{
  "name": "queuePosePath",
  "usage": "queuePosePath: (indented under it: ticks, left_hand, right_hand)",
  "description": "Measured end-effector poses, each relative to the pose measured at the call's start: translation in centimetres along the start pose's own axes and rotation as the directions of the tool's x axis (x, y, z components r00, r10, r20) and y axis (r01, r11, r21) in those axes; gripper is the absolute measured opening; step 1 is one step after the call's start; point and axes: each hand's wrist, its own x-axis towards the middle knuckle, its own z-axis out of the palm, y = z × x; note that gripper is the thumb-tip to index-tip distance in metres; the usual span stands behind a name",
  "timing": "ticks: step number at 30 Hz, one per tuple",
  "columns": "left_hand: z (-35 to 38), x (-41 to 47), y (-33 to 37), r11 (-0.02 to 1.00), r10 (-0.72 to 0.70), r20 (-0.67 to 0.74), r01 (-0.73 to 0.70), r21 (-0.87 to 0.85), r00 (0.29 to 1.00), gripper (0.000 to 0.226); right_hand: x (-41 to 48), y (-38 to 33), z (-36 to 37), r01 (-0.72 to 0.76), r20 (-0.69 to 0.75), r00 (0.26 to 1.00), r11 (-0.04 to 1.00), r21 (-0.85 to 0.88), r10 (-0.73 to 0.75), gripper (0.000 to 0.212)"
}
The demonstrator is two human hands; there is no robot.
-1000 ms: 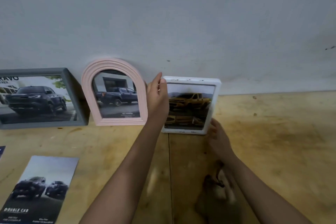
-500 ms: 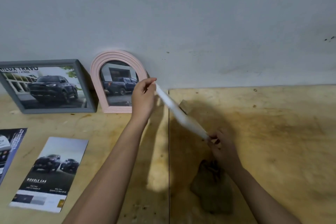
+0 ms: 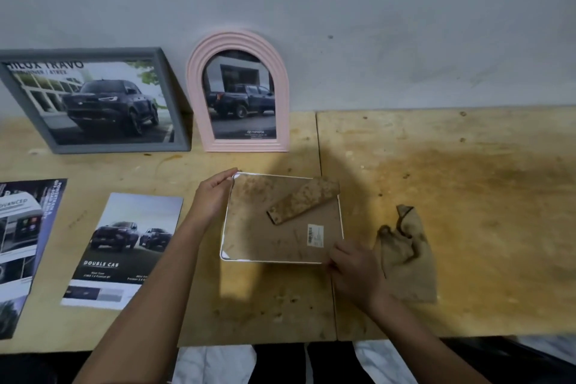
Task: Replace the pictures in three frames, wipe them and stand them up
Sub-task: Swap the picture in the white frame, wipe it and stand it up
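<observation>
Lying face down on the wooden desk, the white frame shows its stained brown backing and its fold-out stand. The left hand grips the frame's far left corner, fingers curled over the rim; the right hand pinches the near right corner. A crumpled brown cloth lies just right of the frame. The grey frame and the pink arched frame stand against the wall. Two car leaflets lie at the left.
</observation>
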Motion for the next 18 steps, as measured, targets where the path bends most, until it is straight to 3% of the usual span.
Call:
queuePosePath:
  ticks: [8, 12, 15, 18]
  left_hand:
    - [0.1, -0.2, -4.9, 0.985, 0.038, 0.074, -0.050, 0.163, 0.997, 0.040]
    - [-0.9, -3.2, -7.3, 0.965, 0.087, 0.053, -0.098, 0.242, 0.995, 0.058]
    - [-1.3, -8.0, -10.0, 0.958, 0.094, 0.049, -0.104, 0.267, 0.994, 0.094]
    - [-0.6, -11.7, -11.6, 0.920, 0.092, 0.029, -0.096, 0.380, 0.995, 0.123]
  right_hand:
    - [-1.6, -2.0, 1.5, 0.056, 0.159, 0.984, 0.988, 0.143, -0.079, 0.023]
    - [2.2, -2.9, 0.8, 0.012, 0.136, 0.990, 0.992, 0.123, -0.028, 0.008]
    - [8.4, -4.6, 1.4, 0.016, 0.220, 0.975, 0.996, 0.082, -0.033, 0.026]
    - [13.9, -7.3, 2.9, 0.036, 0.478, 0.878, 0.996, -0.087, 0.010, 0.060]
